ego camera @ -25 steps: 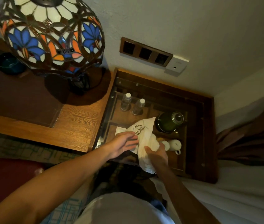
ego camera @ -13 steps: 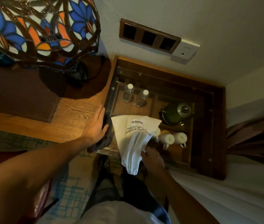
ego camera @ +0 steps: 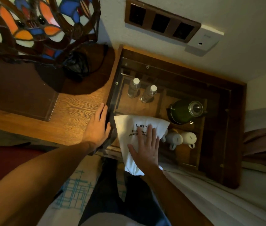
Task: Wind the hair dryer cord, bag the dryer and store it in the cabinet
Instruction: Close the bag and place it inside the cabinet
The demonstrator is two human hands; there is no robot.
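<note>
At the far left a stained-glass lamp point(ego camera: 36, 25) with blue and orange panels stood on the wooden desk point(ego camera: 73, 108), its dark base in shadow beside a dark inlaid pad on the desktop. The left hand point(ego camera: 97, 128) lay palm down on the right end of the desk, fingers together and extended, fingertips reaching the desk's edge where it met the open cabinet point(ego camera: 233, 144); it gripped nothing. Just to its right, the white bag point(ego camera: 129, 128) with black printed lettering lay at the near left of the cabinet's recessed compartment, its wide end toward the wall and its narrow gathered end hanging out over the front rim toward the person. The dryer itself could not be seen; whether it was inside the bag could not be told from this view. The right hand point(ego camera: 147, 149) pressed flat on top of the bag, fingers spread slightly apart and straight, covering part of the lettering, not closed around anything. Behind the bag two capped water bottles point(ego camera: 142, 92) stood side by side. Further right sat a dark green kettle point(ego camera: 186, 111) with a glass-knobbed lid, and in front of it two white cups point(ego camera: 181, 139), close against the bag's right edge. On the wall above were a brown three-part switch plate point(ego camera: 161, 25) and a white socket point(ego camera: 204, 39).
</note>
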